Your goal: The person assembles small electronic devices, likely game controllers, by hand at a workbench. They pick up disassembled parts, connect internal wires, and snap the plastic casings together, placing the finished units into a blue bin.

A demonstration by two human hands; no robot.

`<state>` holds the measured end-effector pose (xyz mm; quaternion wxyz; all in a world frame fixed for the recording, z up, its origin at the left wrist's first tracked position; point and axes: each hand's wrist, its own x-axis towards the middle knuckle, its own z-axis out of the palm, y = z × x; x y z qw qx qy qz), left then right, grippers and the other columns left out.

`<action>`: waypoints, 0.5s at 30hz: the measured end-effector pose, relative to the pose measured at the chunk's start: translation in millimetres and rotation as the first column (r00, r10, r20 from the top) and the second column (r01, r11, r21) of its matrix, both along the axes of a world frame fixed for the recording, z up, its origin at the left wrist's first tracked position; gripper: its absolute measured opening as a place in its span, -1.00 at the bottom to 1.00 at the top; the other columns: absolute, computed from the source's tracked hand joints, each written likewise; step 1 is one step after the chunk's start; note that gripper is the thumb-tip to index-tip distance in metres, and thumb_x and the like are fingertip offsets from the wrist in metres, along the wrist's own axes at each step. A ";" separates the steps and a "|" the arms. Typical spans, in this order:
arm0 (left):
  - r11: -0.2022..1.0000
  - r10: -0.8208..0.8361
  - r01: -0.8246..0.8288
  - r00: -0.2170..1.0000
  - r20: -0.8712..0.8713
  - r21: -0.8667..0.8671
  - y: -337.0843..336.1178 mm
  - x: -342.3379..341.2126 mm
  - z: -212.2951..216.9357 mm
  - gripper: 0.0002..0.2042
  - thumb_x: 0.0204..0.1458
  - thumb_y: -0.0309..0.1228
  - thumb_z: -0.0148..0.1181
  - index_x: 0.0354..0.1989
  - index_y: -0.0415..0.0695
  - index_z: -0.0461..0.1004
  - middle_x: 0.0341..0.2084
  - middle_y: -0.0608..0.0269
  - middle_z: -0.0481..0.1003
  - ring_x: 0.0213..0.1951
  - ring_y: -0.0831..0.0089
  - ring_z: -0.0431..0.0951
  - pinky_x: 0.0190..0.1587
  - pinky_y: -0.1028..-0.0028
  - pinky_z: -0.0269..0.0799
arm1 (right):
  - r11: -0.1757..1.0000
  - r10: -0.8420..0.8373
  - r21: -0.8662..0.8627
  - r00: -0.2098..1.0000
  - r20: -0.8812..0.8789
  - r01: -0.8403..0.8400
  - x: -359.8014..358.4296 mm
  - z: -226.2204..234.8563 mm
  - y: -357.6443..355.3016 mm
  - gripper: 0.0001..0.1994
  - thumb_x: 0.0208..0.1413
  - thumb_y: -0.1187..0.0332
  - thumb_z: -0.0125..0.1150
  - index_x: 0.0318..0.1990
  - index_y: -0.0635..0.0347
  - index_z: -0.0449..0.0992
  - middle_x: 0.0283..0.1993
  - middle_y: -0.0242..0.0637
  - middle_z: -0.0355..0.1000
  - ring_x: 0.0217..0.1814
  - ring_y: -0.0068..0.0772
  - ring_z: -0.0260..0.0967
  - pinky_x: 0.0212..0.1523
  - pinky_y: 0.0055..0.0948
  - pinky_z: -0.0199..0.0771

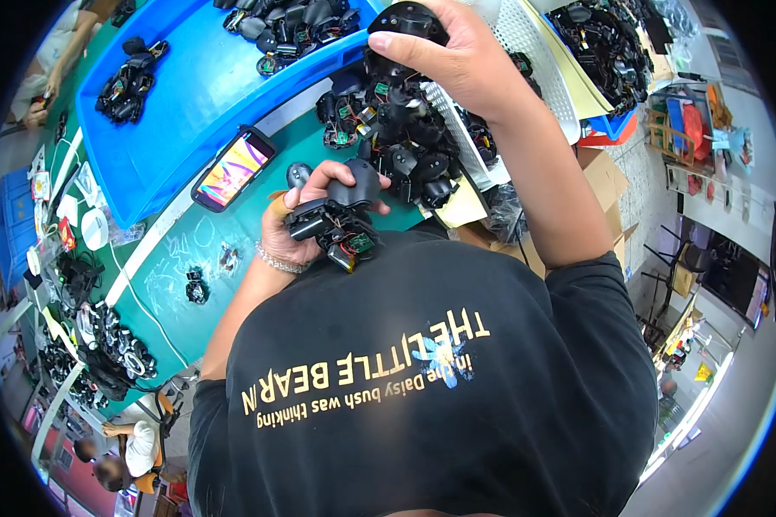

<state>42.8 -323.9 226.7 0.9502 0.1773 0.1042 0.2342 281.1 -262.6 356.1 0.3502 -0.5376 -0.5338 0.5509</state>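
Observation:
My left hand grips a black plastic device part with a small green circuit board and loose wires, held close to my chest above the green table. My right hand reaches forward and closes on a round black part over a heap of similar black parts. A bracelet sits on my left wrist.
A large blue tray holds more black parts. A phone with a lit screen lies beside it. A white perforated basket and cardboard boxes stand right. Cables and parts crowd the left edge. Other people work at far left.

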 end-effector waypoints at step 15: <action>0.996 -0.082 0.083 0.996 -0.033 0.023 4.5 1.1 12.3 -0.27 -0.14 -0.02 0.22 0.17 -0.21 0.19 0.04 -0.17 0.34 0.02 -0.07 0.44 0.08 0.24 0.38 | 0.992 -0.040 0.106 0.975 -0.219 0.064 -51.6 -43.2 -20.1 -0.71 0.02 0.22 0.33 -0.23 0.24 0.48 -0.45 -0.41 0.45 -0.48 -0.68 0.39 -0.43 -0.63 0.42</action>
